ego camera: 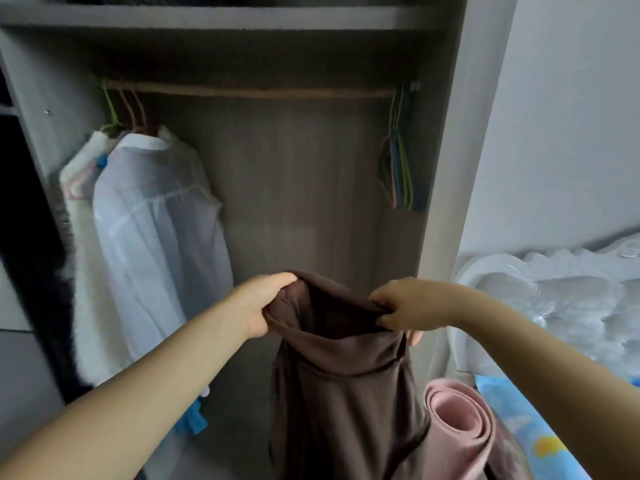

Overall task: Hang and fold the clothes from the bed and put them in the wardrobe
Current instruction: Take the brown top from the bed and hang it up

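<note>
Left hand [263, 306] and right hand [398, 311] pinch the brown garment [346, 375] open, shirt [156, 220] left, hangers [401, 174] above right, pink mat [460, 424] below right.

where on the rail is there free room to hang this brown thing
The rail is bare across its whole middle, between the white shirt on the left and the bunch of empty hangers on the right. Both ends are crowded. Both hands, left hand and right hand, grip the brown garment below that gap.
</note>
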`<action>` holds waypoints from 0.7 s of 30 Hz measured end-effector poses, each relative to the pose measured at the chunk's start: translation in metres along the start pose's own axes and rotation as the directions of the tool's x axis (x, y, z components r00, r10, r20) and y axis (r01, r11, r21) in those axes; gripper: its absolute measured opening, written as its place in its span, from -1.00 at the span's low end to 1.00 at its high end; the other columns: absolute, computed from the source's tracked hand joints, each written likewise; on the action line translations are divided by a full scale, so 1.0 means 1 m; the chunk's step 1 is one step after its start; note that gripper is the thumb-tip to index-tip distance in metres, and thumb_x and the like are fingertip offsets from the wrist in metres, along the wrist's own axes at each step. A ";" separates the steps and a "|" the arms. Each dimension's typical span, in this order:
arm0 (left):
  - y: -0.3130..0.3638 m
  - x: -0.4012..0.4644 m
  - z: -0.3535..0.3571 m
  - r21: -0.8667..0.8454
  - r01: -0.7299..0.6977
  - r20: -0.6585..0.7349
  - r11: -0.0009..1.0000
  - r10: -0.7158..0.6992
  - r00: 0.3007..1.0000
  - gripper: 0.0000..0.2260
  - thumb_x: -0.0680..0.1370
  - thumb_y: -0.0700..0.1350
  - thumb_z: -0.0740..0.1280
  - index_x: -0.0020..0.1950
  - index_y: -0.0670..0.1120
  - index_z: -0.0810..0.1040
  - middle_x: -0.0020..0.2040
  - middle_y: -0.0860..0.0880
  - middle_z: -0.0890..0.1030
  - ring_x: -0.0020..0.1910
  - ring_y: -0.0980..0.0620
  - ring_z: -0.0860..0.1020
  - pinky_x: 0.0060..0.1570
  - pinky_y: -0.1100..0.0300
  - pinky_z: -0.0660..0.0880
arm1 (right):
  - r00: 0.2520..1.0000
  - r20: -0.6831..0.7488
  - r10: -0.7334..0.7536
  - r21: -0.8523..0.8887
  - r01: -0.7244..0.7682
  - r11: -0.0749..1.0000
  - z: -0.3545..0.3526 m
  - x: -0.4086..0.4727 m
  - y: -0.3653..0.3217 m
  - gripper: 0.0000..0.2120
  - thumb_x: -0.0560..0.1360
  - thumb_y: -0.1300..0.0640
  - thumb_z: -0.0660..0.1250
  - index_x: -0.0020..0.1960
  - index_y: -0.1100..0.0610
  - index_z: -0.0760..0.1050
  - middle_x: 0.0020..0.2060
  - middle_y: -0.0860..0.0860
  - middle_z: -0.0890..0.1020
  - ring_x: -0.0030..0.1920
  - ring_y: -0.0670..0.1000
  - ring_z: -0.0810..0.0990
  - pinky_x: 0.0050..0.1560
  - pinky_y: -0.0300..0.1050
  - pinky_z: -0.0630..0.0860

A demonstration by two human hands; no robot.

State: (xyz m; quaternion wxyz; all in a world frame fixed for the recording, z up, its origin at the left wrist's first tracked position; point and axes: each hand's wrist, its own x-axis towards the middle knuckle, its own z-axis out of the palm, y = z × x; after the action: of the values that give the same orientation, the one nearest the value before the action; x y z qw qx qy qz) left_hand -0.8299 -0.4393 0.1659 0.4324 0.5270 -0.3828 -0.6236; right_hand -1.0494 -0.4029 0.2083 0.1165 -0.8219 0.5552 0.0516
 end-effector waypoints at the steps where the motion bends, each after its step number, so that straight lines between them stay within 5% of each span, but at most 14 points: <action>1: 0.005 0.008 0.004 -0.015 -0.004 0.019 1.000 0.005 1.000 -0.75 0.60 -0.16 0.25 -0.24 -0.18 0.60 -0.32 -0.13 0.66 -0.33 -0.05 0.62 -0.17 0.10 0.54 | 1.000 0.014 0.026 0.056 -0.027 0.998 -0.008 0.006 -0.004 -0.91 0.55 0.12 0.21 -0.06 0.06 0.49 -0.17 0.01 0.64 -0.33 -0.10 0.62 -0.12 -0.15 0.59; 3: 0.018 0.027 0.011 -0.033 -0.029 0.045 0.999 0.030 0.999 -0.68 0.59 -0.14 0.27 -0.35 -0.15 0.60 -0.45 -0.09 0.63 -0.47 0.01 0.60 -0.27 0.14 0.49 | 0.993 -0.066 0.102 0.119 -0.094 0.988 -0.028 0.027 -0.011 -0.85 0.57 0.16 0.19 0.04 0.08 0.52 -0.15 0.05 0.66 -0.27 -0.05 0.66 -0.16 -0.18 0.63; 6: 0.039 0.050 0.010 0.003 -0.018 0.086 1.000 0.018 0.996 -0.73 0.60 -0.12 0.26 -0.28 -0.15 0.53 -0.51 -0.06 0.60 -0.42 0.01 0.57 -0.32 0.15 0.47 | 0.926 -0.318 0.202 -0.100 -0.244 0.965 -0.072 0.077 -0.014 -0.74 0.57 0.21 0.12 0.12 0.21 0.55 0.00 0.13 0.65 -0.05 0.11 0.65 -0.02 -0.09 0.59; 9: 0.059 0.075 0.001 0.010 -0.015 0.129 1.000 0.014 0.992 -0.72 0.61 -0.13 0.24 -0.27 -0.18 0.53 -0.51 -0.07 0.60 -0.37 0.02 0.55 -0.18 0.07 0.53 | 0.756 -0.588 0.287 -0.168 -0.461 0.871 -0.115 0.128 -0.007 -0.70 0.56 0.21 0.20 0.27 0.17 0.45 0.21 0.14 0.48 0.17 0.19 0.52 0.01 -0.07 0.48; 11: 0.072 0.089 -0.006 0.002 -0.010 0.157 1.000 0.010 0.988 -0.73 0.60 -0.13 0.25 -0.27 -0.18 0.53 -0.50 -0.07 0.61 -0.37 0.02 0.56 -0.26 0.11 0.50 | 0.662 -0.679 0.317 -0.222 -0.597 0.771 -0.137 0.153 0.002 -0.61 0.55 0.20 0.23 0.37 0.15 0.35 0.29 0.16 0.38 0.27 0.20 0.42 0.04 0.00 0.43; 16: 0.094 0.128 -0.033 -0.012 -0.019 0.226 1.000 0.021 0.974 -0.76 0.60 -0.11 0.27 -0.19 -0.20 0.58 -0.34 -0.12 0.65 -0.27 -0.03 0.60 -0.23 0.12 0.51 | 0.579 -0.680 0.450 -0.309 -0.783 0.540 -0.162 0.193 0.040 -0.60 0.57 0.19 0.17 0.40 0.19 0.29 0.33 0.22 0.36 0.28 0.23 0.39 0.16 0.07 0.38; 21: 0.102 0.159 -0.055 -0.053 -0.001 0.259 0.999 0.015 0.966 -0.72 0.60 -0.12 0.25 -0.25 -0.22 0.56 -0.45 -0.12 0.63 -0.52 0.02 0.60 -0.53 0.26 0.52 | 0.539 -0.673 0.506 -0.392 -0.840 0.374 -0.160 0.211 0.062 -0.60 0.60 0.20 0.11 0.43 0.20 0.25 0.27 0.17 0.47 0.22 0.15 0.47 0.15 -0.03 0.33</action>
State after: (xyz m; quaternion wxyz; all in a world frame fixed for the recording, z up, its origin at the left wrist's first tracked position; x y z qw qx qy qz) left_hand -0.7728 -0.6244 0.2006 0.3949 0.4278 -0.4217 -0.6951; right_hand -1.0344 -0.6548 0.3097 -0.3568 -0.4750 0.7973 0.1069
